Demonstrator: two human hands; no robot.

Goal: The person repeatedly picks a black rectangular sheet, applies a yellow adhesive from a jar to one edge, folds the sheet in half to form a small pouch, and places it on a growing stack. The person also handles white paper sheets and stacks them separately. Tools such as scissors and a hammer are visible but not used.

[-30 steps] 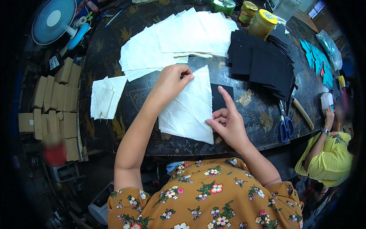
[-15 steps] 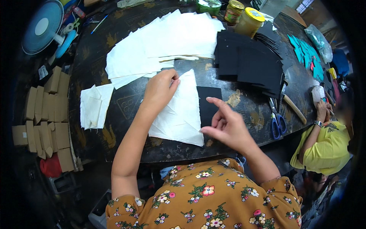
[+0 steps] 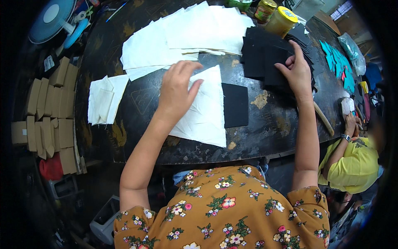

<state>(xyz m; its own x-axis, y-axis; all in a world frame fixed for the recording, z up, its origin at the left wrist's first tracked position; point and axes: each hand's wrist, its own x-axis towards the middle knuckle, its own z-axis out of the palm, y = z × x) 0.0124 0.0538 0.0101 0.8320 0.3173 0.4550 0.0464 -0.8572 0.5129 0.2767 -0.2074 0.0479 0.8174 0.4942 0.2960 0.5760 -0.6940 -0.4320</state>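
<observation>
My left hand lies flat, fingers spread, on a white cloth piece on the dark round table. A single black square of fabric lies just right of that cloth, partly under it. My right hand reaches out to the stack of black fabric squares at the far right and rests on its top pieces, fingers curled at their edge. Whether it grips a piece is not clear.
A spread of white cloth sheets covers the far table. Folded white pieces lie at the left edge. Yellow-lidded jars stand at the back. Turquoise pieces lie far right. Cardboard boxes and a blue fan sit left. A person in yellow works at the right.
My right hand has left the white cloth and moved up and right onto the black fabric stack. My left hand stays pressed on the white cloth.
</observation>
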